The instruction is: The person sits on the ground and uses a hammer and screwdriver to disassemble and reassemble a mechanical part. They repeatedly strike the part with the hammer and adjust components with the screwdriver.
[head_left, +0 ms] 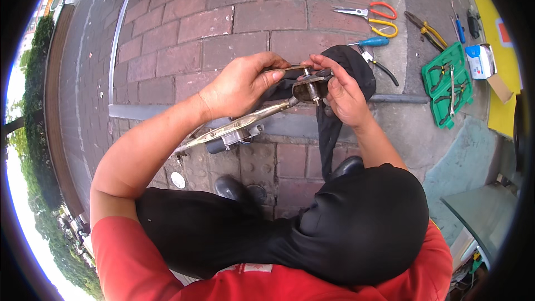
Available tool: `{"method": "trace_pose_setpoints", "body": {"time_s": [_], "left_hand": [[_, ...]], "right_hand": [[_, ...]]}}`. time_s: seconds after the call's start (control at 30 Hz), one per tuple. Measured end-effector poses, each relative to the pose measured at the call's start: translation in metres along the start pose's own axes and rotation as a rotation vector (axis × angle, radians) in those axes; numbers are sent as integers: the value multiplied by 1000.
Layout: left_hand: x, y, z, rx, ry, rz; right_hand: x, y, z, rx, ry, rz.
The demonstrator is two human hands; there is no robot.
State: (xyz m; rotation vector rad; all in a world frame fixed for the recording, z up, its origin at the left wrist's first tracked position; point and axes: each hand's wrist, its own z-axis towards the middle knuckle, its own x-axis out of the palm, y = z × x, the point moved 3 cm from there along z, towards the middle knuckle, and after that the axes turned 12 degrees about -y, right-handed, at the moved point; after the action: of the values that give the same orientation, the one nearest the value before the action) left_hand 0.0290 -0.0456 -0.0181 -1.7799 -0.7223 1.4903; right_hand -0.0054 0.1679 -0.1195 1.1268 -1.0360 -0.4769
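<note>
Bridging L-grip [237, 86], R-grip [346, 97]: metal assy [304, 90]

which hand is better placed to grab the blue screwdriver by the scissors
Probably the right hand: the screwdriver lies ahead of it, toward the right. The left hand is farther off, across the bracket. Both hold metalwork, though, so the right would likely need freeing first.

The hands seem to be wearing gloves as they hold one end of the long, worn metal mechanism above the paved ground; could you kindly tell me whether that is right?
Not quite: the head view shows that the left hand and right hand are bare. They do hold one end of the long, worn metal mechanism above the paved ground.
</note>
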Motion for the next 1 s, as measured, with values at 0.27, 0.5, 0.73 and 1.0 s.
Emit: {"method": "trace_pose_setpoints", "body": {"time_s": [0.27,0.5,0.73,1.0], "left_hand": [[4,35,14,-139,-10,-179],[-29,102,-52,-261,11,235],[-1,108,-143,-35,232,494],[13,116,-167,35,-278,475]], "right_hand": [[-9,-23,16,93,-74,111],[-14,-20,2,86,-17,232],[6,-10,5,-59,-187,-12],[54,13,73,89,-327,-218]]}}
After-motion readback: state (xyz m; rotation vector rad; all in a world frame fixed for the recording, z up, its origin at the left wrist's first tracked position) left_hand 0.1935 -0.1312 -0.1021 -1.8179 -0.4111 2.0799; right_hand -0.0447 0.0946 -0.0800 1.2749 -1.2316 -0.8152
